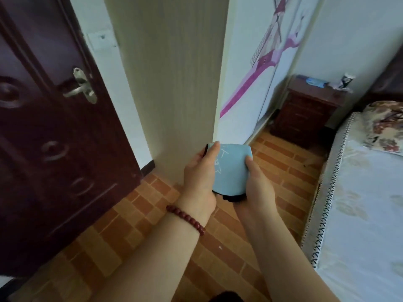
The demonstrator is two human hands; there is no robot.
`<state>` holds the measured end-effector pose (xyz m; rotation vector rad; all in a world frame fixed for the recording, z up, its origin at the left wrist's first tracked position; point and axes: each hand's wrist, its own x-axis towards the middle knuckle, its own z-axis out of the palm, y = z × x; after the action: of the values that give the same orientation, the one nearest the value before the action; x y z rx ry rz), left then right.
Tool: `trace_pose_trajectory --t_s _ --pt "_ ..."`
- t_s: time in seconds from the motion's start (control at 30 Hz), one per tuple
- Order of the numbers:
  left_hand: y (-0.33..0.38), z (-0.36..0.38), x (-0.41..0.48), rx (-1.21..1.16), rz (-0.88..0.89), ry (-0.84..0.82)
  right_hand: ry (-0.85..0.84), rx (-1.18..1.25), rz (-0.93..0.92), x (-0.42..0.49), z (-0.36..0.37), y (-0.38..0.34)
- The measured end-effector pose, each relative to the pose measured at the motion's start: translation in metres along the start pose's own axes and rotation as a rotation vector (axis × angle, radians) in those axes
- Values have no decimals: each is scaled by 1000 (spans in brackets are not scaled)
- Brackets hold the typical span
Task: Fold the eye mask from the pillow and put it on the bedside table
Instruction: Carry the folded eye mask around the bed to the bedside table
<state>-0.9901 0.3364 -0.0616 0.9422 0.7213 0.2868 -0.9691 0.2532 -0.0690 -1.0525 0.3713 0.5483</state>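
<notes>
The pale blue eye mask was held out in front of the body above the tiled floor, well apart from the bedside table against the far wall and from the pillow on the bed, apparently so that its doubled-over shape could be kept together while being carried. It was clamped from both sides: the left hand was curled around its left edge with the thumb laid across the top. The right hand was closed on the right edge, a dark strap seemingly bunched beneath.
</notes>
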Motion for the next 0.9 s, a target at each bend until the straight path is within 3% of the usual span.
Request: trace_pose_trajectory --t_s 0.37,0.9 --pt "-14 147 116 127 -132 -187 252 115 -70 130 -36 -109" --pt "-43 382 282 276 -125 -335 331 241 -99 341 -110 -285"
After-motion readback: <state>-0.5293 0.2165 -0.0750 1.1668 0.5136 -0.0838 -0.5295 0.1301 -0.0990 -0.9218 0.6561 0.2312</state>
